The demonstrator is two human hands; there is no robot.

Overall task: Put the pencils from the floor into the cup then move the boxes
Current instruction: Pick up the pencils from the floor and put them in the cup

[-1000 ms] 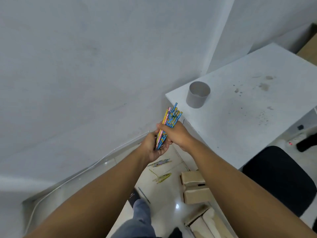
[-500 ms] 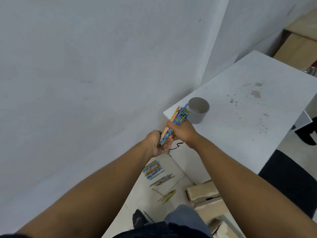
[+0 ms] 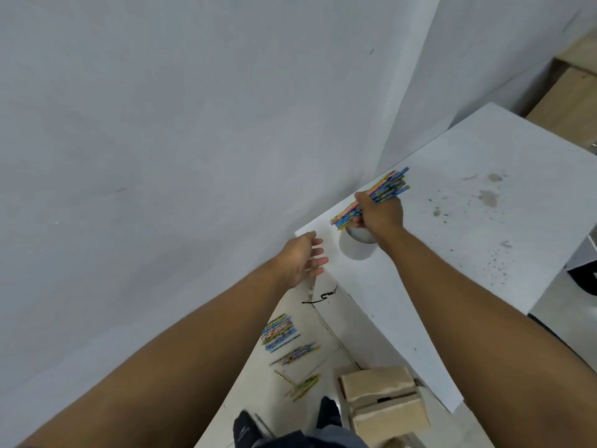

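Note:
My right hand (image 3: 381, 213) grips a bundle of colourful pencils (image 3: 376, 194), tilted, with its lower end just above the rim of the grey cup (image 3: 355, 247). The cup stands near the corner of the white table (image 3: 452, 253), partly hidden by my hand. My left hand (image 3: 303, 258) is off the bundle, fingers spread, at the table's corner left of the cup. More pencils lie in three groups on the floor (image 3: 279, 333) (image 3: 295, 354) (image 3: 303, 386). Two cardboard boxes (image 3: 378, 384) (image 3: 391, 418) sit on the floor beside the table.
A grey wall (image 3: 161, 156) rises on the left, close to the table's corner. A black cord (image 3: 319, 297) hangs below the table edge. My dark sock (image 3: 245, 431) and trouser leg show at the bottom. A wooden cabinet (image 3: 568, 101) stands far right.
My right hand carried the pencil bundle right, over the cup. My left hand let go of the bundle and opened. The view tilted down towards the floor.

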